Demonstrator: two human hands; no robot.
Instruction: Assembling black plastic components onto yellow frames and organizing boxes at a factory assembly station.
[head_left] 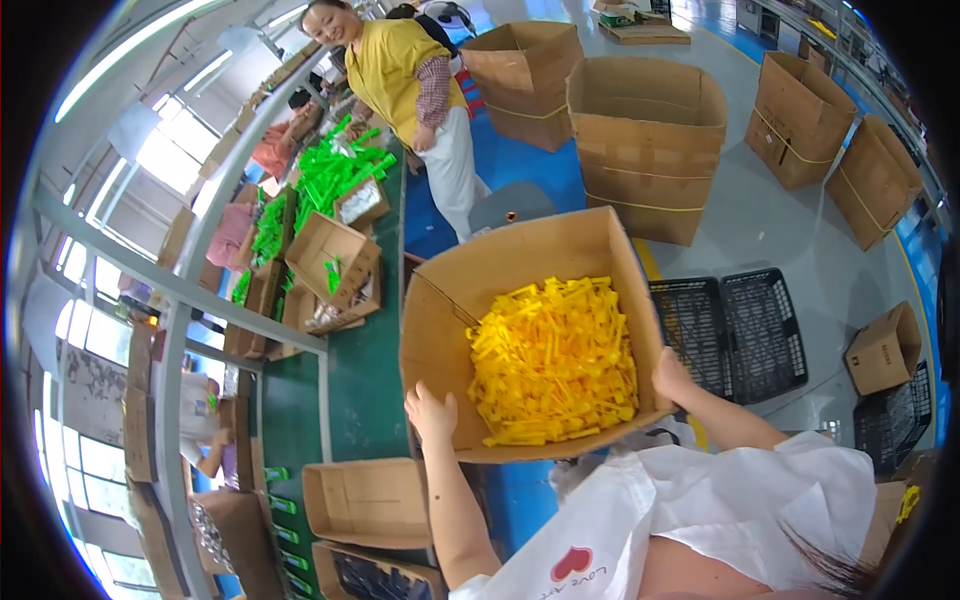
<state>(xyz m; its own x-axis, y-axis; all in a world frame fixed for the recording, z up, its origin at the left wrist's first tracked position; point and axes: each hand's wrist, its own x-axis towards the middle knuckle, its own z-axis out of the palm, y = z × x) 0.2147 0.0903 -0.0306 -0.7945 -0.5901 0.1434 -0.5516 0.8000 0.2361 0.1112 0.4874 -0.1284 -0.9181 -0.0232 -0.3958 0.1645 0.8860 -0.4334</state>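
Observation:
A large open cardboard box (438,335) is held up in front of me, tilted toward me. Inside lies a heap of small yellow plastic parts (555,360), too jumbled to tell one from another. My left hand (432,415) grips the near left edge of the box, its fingers closed over the cardboard. On the near right edge, my right hand (672,375) is also closed on the box, its fingertips partly hidden. Both forearms reach up from below.
To the left runs a green workbench (350,385) with bright green parts (335,165) and shallow cardboard trays (365,503). A person in a yellow top (405,80) stands beyond the box. Big cartons (645,150) and black plastic crates (765,335) stand on the floor to the right.

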